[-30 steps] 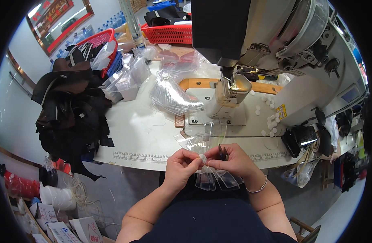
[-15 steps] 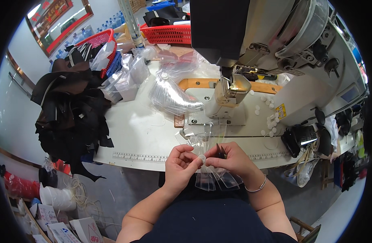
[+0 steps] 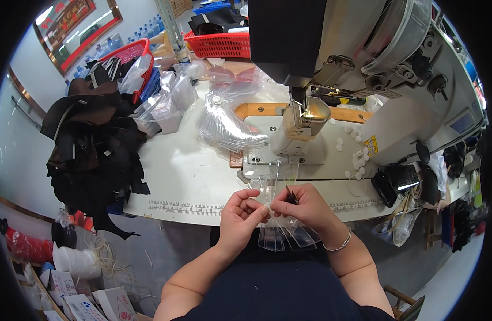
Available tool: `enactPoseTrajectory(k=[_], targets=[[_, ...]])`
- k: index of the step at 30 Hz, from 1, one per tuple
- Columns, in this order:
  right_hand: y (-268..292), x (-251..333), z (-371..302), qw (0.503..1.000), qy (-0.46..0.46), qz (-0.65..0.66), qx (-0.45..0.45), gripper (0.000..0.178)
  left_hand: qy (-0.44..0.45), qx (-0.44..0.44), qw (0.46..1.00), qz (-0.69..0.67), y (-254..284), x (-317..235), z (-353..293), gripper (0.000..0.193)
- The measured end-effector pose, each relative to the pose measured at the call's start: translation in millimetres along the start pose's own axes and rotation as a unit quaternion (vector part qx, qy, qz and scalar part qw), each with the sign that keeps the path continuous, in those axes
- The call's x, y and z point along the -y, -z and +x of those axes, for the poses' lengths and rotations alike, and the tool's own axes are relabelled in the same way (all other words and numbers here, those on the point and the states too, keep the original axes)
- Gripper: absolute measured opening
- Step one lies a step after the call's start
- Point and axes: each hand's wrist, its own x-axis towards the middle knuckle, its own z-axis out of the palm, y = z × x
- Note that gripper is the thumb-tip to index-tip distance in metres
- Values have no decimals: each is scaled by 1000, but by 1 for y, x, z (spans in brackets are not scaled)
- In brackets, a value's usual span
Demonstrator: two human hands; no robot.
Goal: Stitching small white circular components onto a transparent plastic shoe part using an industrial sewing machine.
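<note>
Clear plastic strips (image 3: 285, 235) hang in a small bundle from both hands, just over the near edge of the white desk (image 3: 176, 176). The left hand (image 3: 241, 214) has its fingers curled, thumb and forefinger pinching the top of the strips. The right hand (image 3: 305, 206) meets it fingertip to fingertip, also pinching the strips, with a small dark tool (image 3: 292, 196) sticking up between its fingers; a thin bracelet (image 3: 339, 246) circles that wrist. Just beyond the hands stands a sewing machine (image 3: 310, 123), small white buttons (image 3: 356, 155) scattered beside its base. A heap of clear bags (image 3: 224, 120) lies left of the machine, and dark leather pieces (image 3: 91, 144) are piled at the desk's left end. A red basket (image 3: 219, 44) sits at the far side
</note>
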Motion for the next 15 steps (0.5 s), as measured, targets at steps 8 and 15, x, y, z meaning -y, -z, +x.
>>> enactPoseTrajectory(k=[8,15], targets=[[-8,6,2,996,75,-6,-51,10,23,-12,997,-77,-2,11,7,15],[22,15,14,829,382,-297,-283,32,49,55,987,-145,-13,-17,35,9]])
